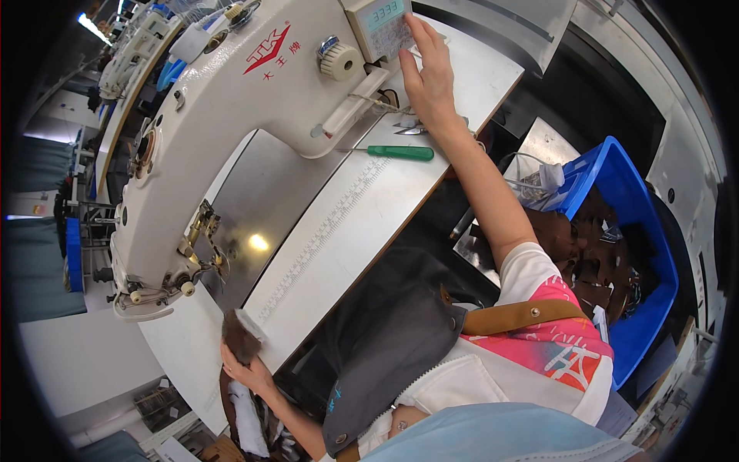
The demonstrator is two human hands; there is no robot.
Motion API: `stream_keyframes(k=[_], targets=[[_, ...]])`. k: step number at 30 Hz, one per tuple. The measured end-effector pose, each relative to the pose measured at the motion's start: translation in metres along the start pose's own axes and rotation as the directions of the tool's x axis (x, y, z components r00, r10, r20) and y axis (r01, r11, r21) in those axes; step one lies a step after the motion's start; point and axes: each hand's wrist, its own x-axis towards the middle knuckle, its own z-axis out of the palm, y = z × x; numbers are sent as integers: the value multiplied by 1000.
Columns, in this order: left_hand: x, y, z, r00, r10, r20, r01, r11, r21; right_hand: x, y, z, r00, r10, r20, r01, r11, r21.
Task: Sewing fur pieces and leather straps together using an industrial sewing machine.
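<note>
I can make out a red emblem (267,50) with red characters on the white sewing machine (208,100), a row of digits on the control panel (377,35)'s lit screen (385,14), a ruler scale (331,231) along the bench (350,262), white letter-like strokes on the shirt (531,316) and tiny blue marks on the apron (369,346)

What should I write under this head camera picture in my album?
At the sewing machine: left hand on brown fabric, right hand up by the display panel.

I see the right arm (490,189) stretched out, its grip (433,86) loosely spread, while the left grip (252,374) curls.
</note>
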Motion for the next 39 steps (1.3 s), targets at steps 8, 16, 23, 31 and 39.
stream_keyframes(k=[8,16,23,31,39], targets=[[-3,-4,1,1000,-13,1,13,1000,19,2,0,-1,999,13,47,-7,992,-128],[2,0,4,1000,1,8,-1,1000,17,3,3,-1,998,32,60,-17,974,-227],[10,36,-9,988,-131,-80,122,986,-116,0,3,3,997,-10,-83,15,997,69],[51,-17,-84,915,-322,-242,267,935,-235,-30,-130,-43,919,175,354,-334,824,457],[31,100,-88,915,281,-290,-246,957,152,-150,-308,-45,326,-254,910,-863,313,397]])
